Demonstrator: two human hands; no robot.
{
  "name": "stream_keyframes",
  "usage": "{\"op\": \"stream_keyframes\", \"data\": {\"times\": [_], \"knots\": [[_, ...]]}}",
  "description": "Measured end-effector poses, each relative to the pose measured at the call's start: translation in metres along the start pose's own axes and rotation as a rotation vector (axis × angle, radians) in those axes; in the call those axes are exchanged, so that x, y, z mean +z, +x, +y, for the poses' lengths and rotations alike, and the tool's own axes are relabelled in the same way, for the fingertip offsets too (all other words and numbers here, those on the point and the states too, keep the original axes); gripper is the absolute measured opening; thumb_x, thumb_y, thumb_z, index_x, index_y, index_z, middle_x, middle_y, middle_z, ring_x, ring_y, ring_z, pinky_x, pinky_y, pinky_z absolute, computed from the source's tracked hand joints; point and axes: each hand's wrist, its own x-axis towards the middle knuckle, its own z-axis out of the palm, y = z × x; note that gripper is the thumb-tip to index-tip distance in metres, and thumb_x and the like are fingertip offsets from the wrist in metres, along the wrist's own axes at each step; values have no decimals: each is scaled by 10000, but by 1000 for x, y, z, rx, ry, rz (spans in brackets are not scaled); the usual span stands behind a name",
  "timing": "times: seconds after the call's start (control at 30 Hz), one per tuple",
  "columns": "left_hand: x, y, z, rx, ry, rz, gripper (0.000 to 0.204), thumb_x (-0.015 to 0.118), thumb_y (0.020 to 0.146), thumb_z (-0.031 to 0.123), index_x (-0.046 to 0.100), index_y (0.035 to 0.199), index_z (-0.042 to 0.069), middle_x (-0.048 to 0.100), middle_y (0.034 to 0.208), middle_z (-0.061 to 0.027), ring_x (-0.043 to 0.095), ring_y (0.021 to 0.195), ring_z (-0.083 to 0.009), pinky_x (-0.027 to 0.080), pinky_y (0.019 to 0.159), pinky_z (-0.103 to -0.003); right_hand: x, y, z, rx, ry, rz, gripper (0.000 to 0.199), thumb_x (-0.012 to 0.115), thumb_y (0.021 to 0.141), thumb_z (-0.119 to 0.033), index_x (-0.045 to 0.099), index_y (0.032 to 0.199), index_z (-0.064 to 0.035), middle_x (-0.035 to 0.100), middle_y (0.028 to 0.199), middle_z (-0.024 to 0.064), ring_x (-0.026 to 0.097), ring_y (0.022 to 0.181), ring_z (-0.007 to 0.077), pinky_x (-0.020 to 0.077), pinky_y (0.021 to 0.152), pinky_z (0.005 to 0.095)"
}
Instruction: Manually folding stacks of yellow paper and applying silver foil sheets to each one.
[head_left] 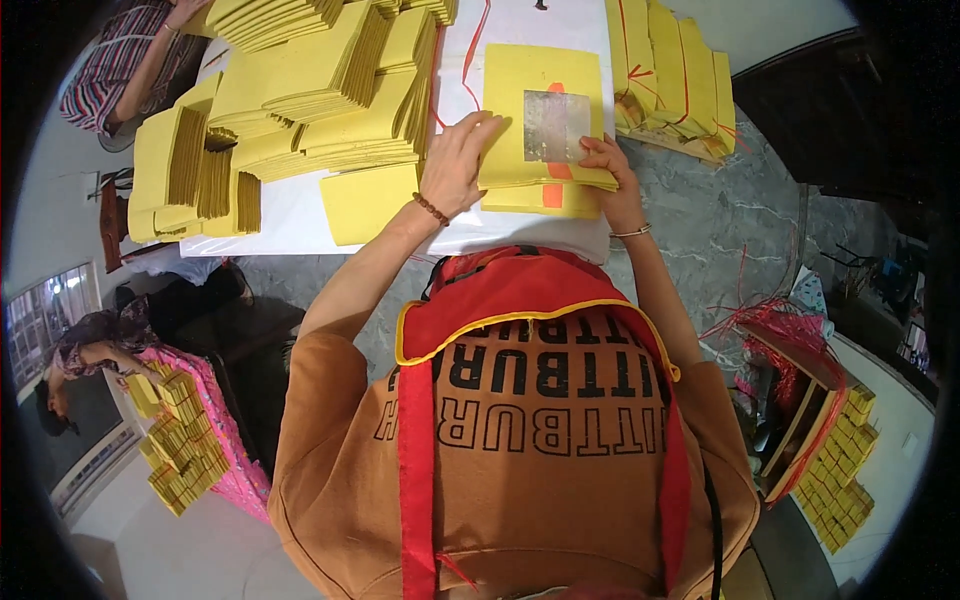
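Note:
Yellow paper (505,75) lies on the table in front of me, with a silver foil square (557,125) on it and an orange-red mark (553,196) running above and below the foil. Its near part is raised in a fold above a lower yellow layer. My left hand (458,165), a brown bead bracelet on its wrist, is closed at the left edge of the fold; its fingertips are partly hidden. At the right edge my right hand (618,185) pinches the fold, fingers reaching over toward the foil.
Stacks of folded yellow paper (300,80) crowd the white-covered table (300,215) on the left. Tied yellow bundles (680,70) stand at the right. Other people (140,65) sit at the far left and near left. Red string (770,325) hangs by a wooden stand.

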Motion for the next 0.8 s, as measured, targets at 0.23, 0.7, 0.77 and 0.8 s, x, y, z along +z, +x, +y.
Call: {"op": "stream_keyframes", "data": {"times": [0.23,0.7,0.77,0.8], "knots": [[5,1,-3,27,40,-16,634,679,656,72,477,1254,131,470,1217,-139,481,1028,-310,395,845,-407,-2,-1,2,42,22,-40,288,684,649,28,616,901,-94,555,1204,99,405,1238,302,302,1031,377],[-30,-15,17,382,294,-55,366,523,738,97,613,1081,187,572,1130,-42,529,1009,-204,368,798,-339,-25,-9,-43,-281,-490,-141,232,691,727,-143,641,953,-159,574,1173,35,477,1174,268,341,952,403],[-26,-25,11,375,155,-156,286,526,777,147,618,1043,103,595,1113,-68,558,1001,-218,374,806,-346,-25,-14,-45,-287,-473,-231,225,690,731,-148,641,951,-162,591,1147,22,504,1150,249,351,932,391],[-24,-27,11,370,154,-157,286,526,777,147,618,1043,103,595,1113,-68,558,1001,-218,374,806,-346,-23,-16,-46,-213,-405,-289,213,686,736,-154,643,945,-160,608,1110,16,523,1127,234,348,930,386]]}}
